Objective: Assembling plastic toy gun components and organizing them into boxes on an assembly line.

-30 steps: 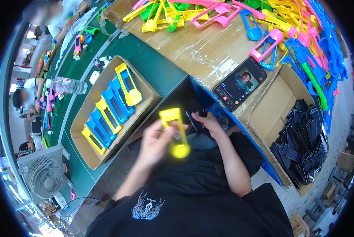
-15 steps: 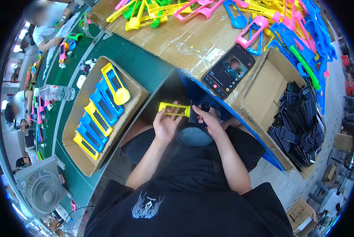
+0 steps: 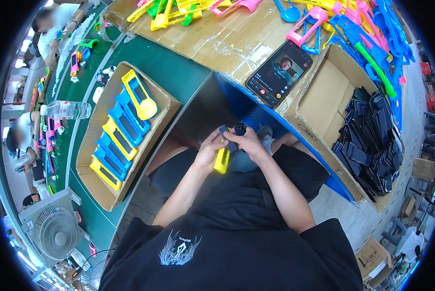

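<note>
Above my lap, my left hand is closed on a yellow plastic frame, which now points down toward me. A dark flat rectangular panel is between the fingertips of both hands, right by the frame's upper end. My right hand pinches this panel and also keeps small dark pieces in its fingers. Whether the panel sits inside the frame is hidden by my fingers. To the left, a cardboard box holds a row of yellow and blue frames with dark panels in them.
An open carton at right holds many dark panels. A phone lies on the cardboard-covered table, beside heaped coloured frames. On the green table stand a water bottle and a fan. People sit at far left.
The yellow frame has turned from lying sideways to pointing down toward me. My hands have come together, and the dark panel has moved left to the frame's end.
</note>
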Demonstrator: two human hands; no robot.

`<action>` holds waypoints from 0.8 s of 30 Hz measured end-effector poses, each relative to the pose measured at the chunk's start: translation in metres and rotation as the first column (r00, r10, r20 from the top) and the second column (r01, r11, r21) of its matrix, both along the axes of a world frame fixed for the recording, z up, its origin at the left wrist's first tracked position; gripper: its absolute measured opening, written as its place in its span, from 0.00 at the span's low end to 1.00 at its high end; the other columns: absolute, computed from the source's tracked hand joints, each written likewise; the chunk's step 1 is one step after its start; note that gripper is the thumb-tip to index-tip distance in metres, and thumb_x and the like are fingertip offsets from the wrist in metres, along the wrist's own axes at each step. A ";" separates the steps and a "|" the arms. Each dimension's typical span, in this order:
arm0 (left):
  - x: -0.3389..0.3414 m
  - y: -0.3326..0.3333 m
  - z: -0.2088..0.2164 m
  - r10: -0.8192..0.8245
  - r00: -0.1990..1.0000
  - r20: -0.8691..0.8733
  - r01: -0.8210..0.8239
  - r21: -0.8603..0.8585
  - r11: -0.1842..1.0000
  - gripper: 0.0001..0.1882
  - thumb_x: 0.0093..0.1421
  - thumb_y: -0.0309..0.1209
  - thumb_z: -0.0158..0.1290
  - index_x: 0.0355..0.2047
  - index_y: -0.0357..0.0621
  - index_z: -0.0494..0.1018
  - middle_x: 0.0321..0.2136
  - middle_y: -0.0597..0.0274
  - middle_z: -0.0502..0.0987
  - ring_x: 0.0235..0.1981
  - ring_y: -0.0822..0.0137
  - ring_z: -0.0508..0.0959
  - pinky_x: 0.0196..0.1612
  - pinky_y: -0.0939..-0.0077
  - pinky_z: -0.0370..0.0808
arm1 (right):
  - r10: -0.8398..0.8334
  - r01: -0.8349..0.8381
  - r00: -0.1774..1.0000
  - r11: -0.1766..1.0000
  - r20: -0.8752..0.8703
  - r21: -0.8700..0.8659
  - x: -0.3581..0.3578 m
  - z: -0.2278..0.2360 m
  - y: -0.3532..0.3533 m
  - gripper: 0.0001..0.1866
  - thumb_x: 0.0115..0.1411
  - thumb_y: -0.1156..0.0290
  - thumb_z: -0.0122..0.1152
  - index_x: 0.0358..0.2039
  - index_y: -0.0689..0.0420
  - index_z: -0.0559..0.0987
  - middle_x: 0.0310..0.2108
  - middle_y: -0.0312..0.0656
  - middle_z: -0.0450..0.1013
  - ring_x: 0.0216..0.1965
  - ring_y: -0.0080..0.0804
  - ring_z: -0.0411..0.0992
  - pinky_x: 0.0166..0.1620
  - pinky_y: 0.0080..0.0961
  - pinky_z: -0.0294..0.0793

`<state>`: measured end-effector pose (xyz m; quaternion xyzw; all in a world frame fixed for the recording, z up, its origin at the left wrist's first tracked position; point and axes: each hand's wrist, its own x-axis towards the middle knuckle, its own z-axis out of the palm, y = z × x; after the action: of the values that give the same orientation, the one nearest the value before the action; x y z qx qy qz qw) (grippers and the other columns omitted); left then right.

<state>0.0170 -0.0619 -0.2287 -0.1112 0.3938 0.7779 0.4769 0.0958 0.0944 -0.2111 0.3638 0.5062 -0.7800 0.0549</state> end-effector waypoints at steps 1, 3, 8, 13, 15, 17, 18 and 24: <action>-0.002 -0.004 -0.001 -0.106 0.991 0.082 0.106 0.005 0.994 0.29 0.64 0.14 0.48 0.66 0.38 0.59 0.55 0.49 0.73 0.57 0.59 0.76 0.61 0.67 0.74 | 0.000 0.000 1.000 1.000 -0.001 -0.001 0.000 -0.002 0.000 0.16 0.55 0.60 0.76 0.34 0.56 0.80 0.28 0.33 0.78 0.26 0.18 0.73 0.28 0.17 0.70; 0.001 -0.013 -0.002 -0.254 0.954 0.161 0.261 -0.021 0.965 0.24 0.65 0.16 0.48 0.63 0.35 0.65 0.53 0.54 0.75 0.52 0.66 0.80 0.56 0.73 0.78 | 0.108 -0.108 0.994 0.994 -0.006 0.012 0.001 -0.007 0.000 0.15 0.54 0.60 0.76 0.32 0.56 0.80 0.25 0.32 0.77 0.24 0.18 0.73 0.27 0.17 0.70; 0.007 -0.013 0.008 -0.510 0.857 0.073 0.507 -0.293 0.811 0.13 0.66 0.25 0.53 0.50 0.36 0.73 0.41 0.57 0.80 0.42 0.67 0.83 0.44 0.78 0.82 | 0.092 -0.090 0.995 0.995 -0.042 0.044 0.001 -0.007 0.014 0.15 0.52 0.60 0.77 0.30 0.54 0.80 0.24 0.32 0.76 0.23 0.18 0.72 0.25 0.18 0.69; 0.012 -0.007 0.012 -0.506 0.849 0.156 0.523 -0.389 0.758 0.15 0.66 0.25 0.52 0.52 0.34 0.71 0.44 0.53 0.79 0.41 0.63 0.84 0.44 0.76 0.83 | -0.009 0.009 1.000 1.000 -0.006 0.029 0.004 -0.009 0.015 0.17 0.52 0.58 0.78 0.32 0.54 0.80 0.25 0.32 0.76 0.23 0.18 0.72 0.26 0.18 0.69; 0.012 0.004 0.022 -0.706 0.706 0.055 0.648 -0.452 0.613 0.19 0.67 0.27 0.50 0.56 0.33 0.67 0.45 0.53 0.79 0.41 0.62 0.84 0.44 0.75 0.82 | -0.031 0.032 0.999 0.999 -0.034 0.038 0.008 -0.013 0.021 0.17 0.52 0.58 0.78 0.32 0.54 0.80 0.25 0.32 0.76 0.23 0.18 0.71 0.26 0.18 0.69; 0.008 0.005 0.025 -0.734 0.677 0.056 0.664 -0.478 0.576 0.20 0.67 0.27 0.49 0.58 0.33 0.66 0.45 0.52 0.79 0.41 0.62 0.85 0.44 0.75 0.82 | -0.093 0.093 0.996 0.996 -0.010 -0.011 0.009 -0.009 0.023 0.17 0.52 0.58 0.78 0.33 0.53 0.79 0.24 0.31 0.76 0.22 0.17 0.70 0.25 0.18 0.67; 0.005 0.005 0.024 -0.740 0.671 0.051 0.676 -0.451 0.582 0.21 0.67 0.27 0.48 0.59 0.34 0.64 0.45 0.52 0.79 0.41 0.61 0.85 0.44 0.75 0.82 | -0.093 0.093 0.996 0.996 -0.018 -0.006 0.010 -0.012 0.023 0.17 0.52 0.58 0.78 0.33 0.53 0.79 0.24 0.31 0.76 0.22 0.17 0.70 0.25 0.18 0.67; -0.015 0.014 0.018 -0.466 0.877 -0.112 0.380 -0.431 0.818 0.18 0.74 0.30 0.42 0.62 0.42 0.60 0.46 0.49 0.78 0.40 0.59 0.84 0.40 0.71 0.84 | -0.154 0.155 0.988 0.986 -0.020 0.069 0.008 -0.008 0.029 0.20 0.50 0.57 0.79 0.33 0.55 0.80 0.24 0.31 0.75 0.23 0.17 0.72 0.27 0.17 0.71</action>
<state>0.0019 -0.0477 -0.2103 -0.0310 0.6064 0.5626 0.5611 0.1038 0.1233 -0.2194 0.3978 0.5041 -0.7662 -0.0223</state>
